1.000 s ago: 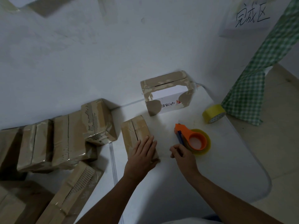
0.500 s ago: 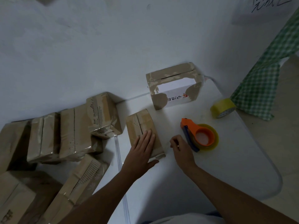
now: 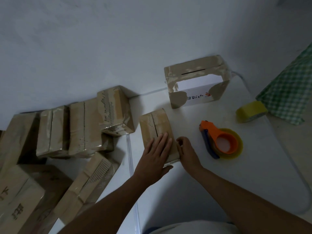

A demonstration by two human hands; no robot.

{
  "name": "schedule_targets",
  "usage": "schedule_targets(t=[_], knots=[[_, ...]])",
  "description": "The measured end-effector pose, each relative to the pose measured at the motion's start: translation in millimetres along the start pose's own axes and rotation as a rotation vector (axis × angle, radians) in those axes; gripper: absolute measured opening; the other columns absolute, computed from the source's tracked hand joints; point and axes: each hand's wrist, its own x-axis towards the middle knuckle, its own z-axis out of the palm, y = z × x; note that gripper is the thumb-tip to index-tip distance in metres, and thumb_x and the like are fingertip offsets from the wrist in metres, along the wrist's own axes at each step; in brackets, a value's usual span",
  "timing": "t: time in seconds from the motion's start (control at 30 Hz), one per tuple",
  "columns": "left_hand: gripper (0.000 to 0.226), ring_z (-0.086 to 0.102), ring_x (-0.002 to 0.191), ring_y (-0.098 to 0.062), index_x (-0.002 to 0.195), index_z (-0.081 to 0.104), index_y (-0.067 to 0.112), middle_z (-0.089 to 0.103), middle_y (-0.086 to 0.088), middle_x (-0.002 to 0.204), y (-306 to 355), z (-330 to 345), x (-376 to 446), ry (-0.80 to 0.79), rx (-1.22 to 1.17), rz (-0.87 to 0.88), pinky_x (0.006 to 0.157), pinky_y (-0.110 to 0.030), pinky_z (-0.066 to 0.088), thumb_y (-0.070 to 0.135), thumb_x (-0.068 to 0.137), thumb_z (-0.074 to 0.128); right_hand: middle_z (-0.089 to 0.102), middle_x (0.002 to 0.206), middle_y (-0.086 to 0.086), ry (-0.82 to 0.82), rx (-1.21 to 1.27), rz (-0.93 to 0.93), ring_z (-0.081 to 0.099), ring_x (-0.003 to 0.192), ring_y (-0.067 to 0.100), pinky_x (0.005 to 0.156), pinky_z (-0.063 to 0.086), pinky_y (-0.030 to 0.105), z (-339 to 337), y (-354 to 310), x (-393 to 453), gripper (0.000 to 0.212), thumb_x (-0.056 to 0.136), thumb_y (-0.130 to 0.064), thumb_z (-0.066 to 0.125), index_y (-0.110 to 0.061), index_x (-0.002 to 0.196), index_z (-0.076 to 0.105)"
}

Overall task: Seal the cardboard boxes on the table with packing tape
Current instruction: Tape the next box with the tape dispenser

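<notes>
We press our left hand (image 3: pixel 156 154), fingers straight, flat on the small cardboard box (image 3: pixel 157 130) lying mid-worktop (image 3: pixel 211 179). Our right hand (image 3: pixel 186 149), fingers curled, touches the box's right edge; whether it pinches tape we cannot tell. Beyond lies the orange tape dispenser (image 3: pixel 221 140) on the smooth white surface.

- A makeshift packing station in a plain room, not a furnished workshop
- Bare white wall (image 3: pixel 118 39) right behind a white table (image 3: pixel 211 183)
- Taped cardboard boxes (image 3: pixel 81 129) piled at the table's left edge
- Orange tape dispenser (image 3: pixel 221 141) and a spare yellow tape roll (image 3: pixel 250 111) near its right edge
- Green checked cloth (image 3: pixel 290 92) hanging at the far right corner
</notes>
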Motion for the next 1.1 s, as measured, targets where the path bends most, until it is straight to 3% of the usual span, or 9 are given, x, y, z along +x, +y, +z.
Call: schedule_targets(t=[0.1,0.17,0.37,0.43,0.53,0.63,0.77,0.9,1.1], knots=[[0.096,0.008,0.153,-0.029,0.157,0.016,0.008,0.011,-0.015,0.165,0,-1,-1,-0.005,-0.003,0.002,0.121,-0.050,0.021,0.062,0.087,0.055,0.047,0.131,0.003,-0.105,0.029,0.107,0.055,0.109,0.020,0.095,0.050,0.044,-5,-6,9,0.038,0.103,-0.034,0.039,-0.019,0.138,0.039],[0.096,0.008,0.153,-0.028,0.157,0.017,0.008,0.011,-0.014,0.165,-1,-2,-1,-0.003,-0.005,0.000,0.121,-0.050,0.020,0.062,0.087,0.055,0.045,0.140,0.006,-0.139,0.043,0.124,0.053,0.117,0.020,0.098,0.047,0.036,-9,-9,5,0.042,0.104,-0.031,0.038,-0.018,0.144,0.037],[0.096,0.012,0.152,-0.027,0.156,0.022,0.007,0.016,-0.014,0.164,1,-4,-1,0.026,-0.017,-0.016,0.121,-0.048,0.021,0.063,0.086,0.056,0.058,0.127,-0.008,-0.025,0.179,0.056,0.058,0.113,0.005,0.087,0.042,0.004,-21,-16,-45,0.044,0.101,-0.001,0.039,-0.024,0.137,0.050],[0.096,0.014,0.152,-0.027,0.155,0.024,0.007,0.018,-0.014,0.163,1,-6,-1,0.031,-0.017,-0.018,0.120,-0.049,0.023,0.063,0.085,0.058,0.057,0.126,-0.008,-0.121,0.197,0.049,0.059,0.104,0.000,0.085,0.045,0.006,-22,-24,-52,0.051,0.100,0.002,0.039,-0.025,0.142,0.044],[0.095,0.013,0.152,-0.027,0.156,0.024,0.007,0.016,-0.014,0.164,3,-8,-1,0.024,-0.039,-0.026,0.121,-0.049,0.022,0.063,0.086,0.058,0.055,0.132,-0.002,-0.170,0.180,0.061,0.059,0.111,0.012,0.089,0.047,0.014,-23,-34,-54,0.060,0.097,0.007,0.039,-0.023,0.149,0.034],[0.096,0.011,0.153,-0.026,0.156,0.021,0.008,0.013,-0.012,0.165,-2,-12,-4,0.001,-0.072,0.031,0.121,-0.050,0.023,0.063,0.087,0.057,0.055,0.132,-0.006,-0.203,0.131,0.012,0.059,0.108,0.006,0.089,0.047,0.014,-25,-38,-65,0.059,0.098,-0.005,0.048,-0.026,0.150,0.032],[0.093,0.006,0.153,-0.023,0.158,0.013,0.012,0.006,-0.009,0.166,-11,-18,-3,-0.051,-0.046,0.257,0.123,-0.047,0.018,0.060,0.091,0.055,0.067,0.121,-0.007,-0.128,0.127,-0.010,0.063,0.108,0.004,0.097,0.051,0.030,-37,-27,-78,0.044,0.093,-0.022,0.064,-0.022,0.135,0.056],[0.093,0.009,0.153,-0.024,0.158,0.015,0.013,0.011,-0.009,0.166,-7,-14,0,-0.029,-0.033,0.270,0.121,-0.048,0.022,0.059,0.089,0.057,0.069,0.111,-0.008,-0.064,0.139,0.070,0.065,0.103,0.005,0.086,0.052,0.021,-45,-23,-70,0.027,0.091,-0.024,0.067,-0.020,0.118,0.065],[0.092,0.006,0.153,-0.023,0.158,0.014,0.014,0.009,-0.007,0.166,-10,-14,1,-0.056,-0.048,0.273,0.121,-0.049,0.021,0.065,0.091,0.051,0.061,0.115,-0.010,-0.086,0.002,0.082,0.063,0.096,0.002,0.076,0.051,0.017,-45,-26,-62,0.028,0.090,-0.029,0.067,-0.023,0.115,0.055]])
